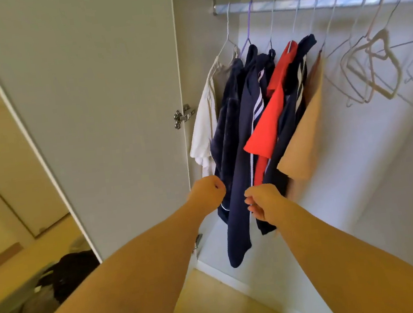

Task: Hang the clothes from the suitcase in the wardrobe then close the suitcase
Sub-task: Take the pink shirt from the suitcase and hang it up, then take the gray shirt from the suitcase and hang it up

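The wardrobe rail (311,4) carries several hung clothes: a white shirt (205,130), navy garments (236,152), a red top (269,122) and a beige top (306,128). My left hand (206,192) is a closed fist at the left edge of the navy garments, with no fabric showing in it. My right hand (263,202) has its fingers curled at the lower edge of a long navy garment and seems to pinch it. The open suitcase (18,309) lies blurred at the lower left with clothes inside.
The wardrobe door (90,105) stands open on the left, its hinge (183,116) beside the white shirt. Several empty hangers (376,62) hang on the right of the rail. A black heap (76,271) lies by the suitcase on the wooden floor (218,305).
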`<state>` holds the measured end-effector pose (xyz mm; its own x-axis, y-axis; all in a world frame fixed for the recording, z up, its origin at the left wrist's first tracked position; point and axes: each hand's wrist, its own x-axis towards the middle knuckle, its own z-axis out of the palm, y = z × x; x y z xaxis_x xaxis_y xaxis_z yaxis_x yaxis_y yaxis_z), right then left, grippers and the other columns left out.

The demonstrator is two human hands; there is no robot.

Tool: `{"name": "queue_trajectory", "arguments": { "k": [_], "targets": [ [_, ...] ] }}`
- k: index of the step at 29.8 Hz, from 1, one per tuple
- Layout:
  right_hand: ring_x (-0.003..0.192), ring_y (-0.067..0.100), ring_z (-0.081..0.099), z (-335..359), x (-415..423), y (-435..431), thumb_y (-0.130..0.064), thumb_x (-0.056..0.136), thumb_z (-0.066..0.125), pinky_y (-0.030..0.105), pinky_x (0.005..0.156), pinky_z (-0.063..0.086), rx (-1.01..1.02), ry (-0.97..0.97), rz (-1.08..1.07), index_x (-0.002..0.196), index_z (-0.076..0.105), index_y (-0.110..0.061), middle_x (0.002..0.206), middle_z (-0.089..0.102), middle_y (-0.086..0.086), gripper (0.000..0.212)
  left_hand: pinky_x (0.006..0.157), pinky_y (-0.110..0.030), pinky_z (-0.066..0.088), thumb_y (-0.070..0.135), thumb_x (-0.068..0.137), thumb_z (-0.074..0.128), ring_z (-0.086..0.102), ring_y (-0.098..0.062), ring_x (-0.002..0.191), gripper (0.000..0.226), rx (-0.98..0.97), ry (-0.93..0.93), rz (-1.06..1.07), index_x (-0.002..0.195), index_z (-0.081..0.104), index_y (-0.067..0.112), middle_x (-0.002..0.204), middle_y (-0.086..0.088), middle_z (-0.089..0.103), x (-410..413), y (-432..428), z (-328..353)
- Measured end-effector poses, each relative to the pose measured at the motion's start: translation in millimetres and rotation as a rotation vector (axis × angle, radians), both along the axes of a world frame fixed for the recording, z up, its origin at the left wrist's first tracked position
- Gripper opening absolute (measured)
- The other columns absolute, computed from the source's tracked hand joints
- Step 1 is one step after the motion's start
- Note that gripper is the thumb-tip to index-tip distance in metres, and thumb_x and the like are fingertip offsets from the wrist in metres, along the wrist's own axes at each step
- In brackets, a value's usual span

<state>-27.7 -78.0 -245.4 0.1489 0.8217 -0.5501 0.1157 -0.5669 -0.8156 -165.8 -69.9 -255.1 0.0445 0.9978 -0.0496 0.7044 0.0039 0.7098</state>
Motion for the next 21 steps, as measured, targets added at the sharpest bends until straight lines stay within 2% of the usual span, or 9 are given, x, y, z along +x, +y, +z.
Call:
{"name": "queue_trajectory", "arguments": {
  "k": [4,7,9,11,14,16,18,21],
  "targets": [
    [0.04,0.013,0.032,-21.1,-17.9,-21.3,-0.003,0.096,0.035,0.022,0.054,0.029,-0.059,0.012,0.162,0.068,0.038,-0.011,0.045,0.04,0.001,0.029,0.078,-0.029,0.049,0.017,0.093,0.046,0.061,-0.025,0.091,0.018,-0.089,-0.069,0.141,0.101,0.062,0.014,0.099,-0.008,0.062,-20.3,-33.9,-29.9],
    [0.029,0.009,0.03,-41.8,-35.8,-31.8,0.0,0.095,0.028,0.02,0.052,0.018,-0.112,-0.009,0.3,0.061,0.03,-0.014,0.032,0.036,-0.005,0.037,0.072,-0.028,0.049,0.017,0.093,0.045,0.058,-0.024,0.082,0.023,-0.146,-0.083,0.243,0.107,0.063,0.013,0.093,-0.007,0.061,-35.2,-62.5,-49.3],
    [0.029,0.01,0.025,-57.5,-47.2,-40.5,0.001,0.095,0.025,0.019,0.044,0.018,-0.16,-0.03,0.34,0.06,0.026,-0.014,0.025,0.029,-0.007,0.038,0.068,-0.026,0.048,0.018,0.093,0.046,0.056,-0.022,0.077,0.023,-0.174,-0.095,0.294,0.107,0.063,0.013,0.089,-0.006,0.061,-44.5,-74.3,-61.8],
    [0.025,0.011,0.025,-76.1,-66.2,-51.9,-0.003,0.095,0.032,0.014,0.032,0.017,-0.231,0.033,0.288,0.061,0.034,-0.013,0.03,0.033,-0.004,0.035,0.066,-0.025,0.048,0.02,0.093,0.048,0.058,-0.022,0.076,0.022,-0.199,-0.095,0.371,0.106,0.064,0.015,0.087,-0.005,0.063,-57.8,-92.9,-76.5],
    [0.032,0.012,0.029,-90.1,-101.4,-66.1,-0.005,0.093,0.039,0.012,0.034,0.019,-0.283,0.028,0.38,0.065,0.044,-0.011,0.047,0.041,0.001,0.029,0.065,-0.022,0.05,0.02,0.092,0.05,0.061,-0.019,0.075,0.02,-0.219,-0.099,0.475,0.104,0.065,0.016,0.086,-0.003,0.064,-81.0,-116.7,-92.2],
    [0.027,0.012,0.03,-91.7,-129.3,-73.6,-0.007,0.092,0.042,0.01,0.034,0.02,-0.291,-0.028,0.483,0.063,0.043,-0.011,0.04,0.042,0.0,0.029,0.058,-0.019,0.048,0.02,0.091,0.05,0.062,-0.017,0.072,0.018,-0.21,-0.111,0.549,0.101,0.065,0.017,0.085,-0.002,0.065,-103.0,-133.5,-96.6],
    [0.031,0.012,0.036,-94.3,-162.8,-84.1,-0.009,0.093,0.047,0.011,0.035,0.025,-0.308,-0.046,0.562,0.066,0.047,-0.01,0.041,0.048,0.001,0.027,0.066,-0.023,0.052,0.02,0.091,0.05,0.066,-0.017,0.076,0.018,-0.189,-0.144,0.661,0.099,0.066,0.017,0.088,-0.002,0.067,-131.6,-151.6,-100.1],
    [0.049,0.013,0.042,-96.1,-202.4,-96.6,-0.012,0.093,0.05,0.02,0.045,0.034,-0.292,-0.063,0.624,0.079,0.053,-0.007,0.064,0.053,0.005,0.015,0.069,-0.027,0.052,0.021,0.091,0.049,0.064,-0.018,0.08,0.016,-0.182,-0.17,0.759,0.094,0.065,0.021,0.085,-0.001,0.067,-167.0,-169.9,-98.8]
  ]
}}
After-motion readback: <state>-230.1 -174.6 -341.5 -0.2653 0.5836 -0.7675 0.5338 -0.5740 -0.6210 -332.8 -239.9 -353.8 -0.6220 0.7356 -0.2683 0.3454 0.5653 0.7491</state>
